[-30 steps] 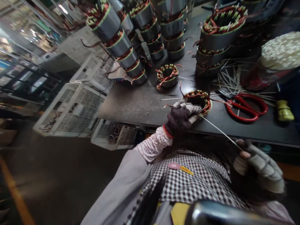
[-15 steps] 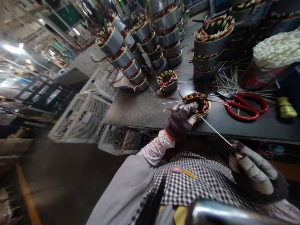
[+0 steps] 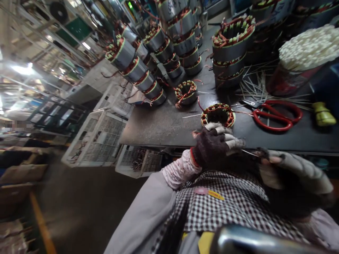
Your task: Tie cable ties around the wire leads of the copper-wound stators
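Note:
A motor stator (image 3: 230, 121) with a yellow-green rim and copper windings lies on the dark bench near its front edge. My left hand (image 3: 215, 143), in a dark glove with light finger covers, is in front of it, fingers together. From under its fingertips a white cord (image 3: 249, 152) runs to my right hand (image 3: 293, 173). The right hand pinches the cord's other end between thumb and forefinger, in front of the bench edge. The left thumb is hidden. Whether the cord still passes through the stator is covered by the left hand.
Red-handled scissors (image 3: 278, 114) lie right of the stator, beside loose white cords (image 3: 255, 86). Behind are a small stator (image 3: 186, 93), stacked stators (image 3: 229, 70) and a tub of white cords (image 3: 304, 53). A yellow-handled tool (image 3: 323, 114) is far right; white crates (image 3: 96, 141) stand left.
My left hand has come out of the stator's opening and moved right and toward me, to the cord. The visible stretch of cord between the hands is shorter. My right hand has risen slightly.

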The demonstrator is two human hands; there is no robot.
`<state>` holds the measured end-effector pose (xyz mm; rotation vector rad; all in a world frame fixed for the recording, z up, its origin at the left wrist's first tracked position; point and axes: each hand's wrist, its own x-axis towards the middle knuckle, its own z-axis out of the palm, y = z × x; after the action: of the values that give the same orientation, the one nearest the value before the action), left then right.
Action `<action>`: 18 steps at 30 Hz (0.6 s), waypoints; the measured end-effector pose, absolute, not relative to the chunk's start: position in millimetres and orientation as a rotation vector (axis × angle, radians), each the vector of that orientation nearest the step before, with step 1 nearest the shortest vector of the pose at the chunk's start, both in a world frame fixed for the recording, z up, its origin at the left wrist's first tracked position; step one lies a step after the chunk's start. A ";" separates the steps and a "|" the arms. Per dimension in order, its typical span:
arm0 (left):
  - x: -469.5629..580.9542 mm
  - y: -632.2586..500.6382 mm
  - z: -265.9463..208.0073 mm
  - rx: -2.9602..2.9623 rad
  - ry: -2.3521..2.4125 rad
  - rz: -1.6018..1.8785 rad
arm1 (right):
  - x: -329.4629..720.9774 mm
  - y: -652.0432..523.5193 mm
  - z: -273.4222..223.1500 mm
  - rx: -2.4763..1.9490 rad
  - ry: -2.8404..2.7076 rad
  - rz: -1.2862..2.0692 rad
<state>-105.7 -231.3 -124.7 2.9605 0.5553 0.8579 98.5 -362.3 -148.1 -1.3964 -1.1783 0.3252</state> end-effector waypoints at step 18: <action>-114.3 -236.4 -132.1 2.806 0.891 0.978 | 87.4 -355.4 -121.9 -1.209 -1.408 0.404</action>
<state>-114.3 -236.4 -132.1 2.8063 0.8912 0.9781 87.4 -355.4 -121.9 -1.2092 -1.4075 0.4039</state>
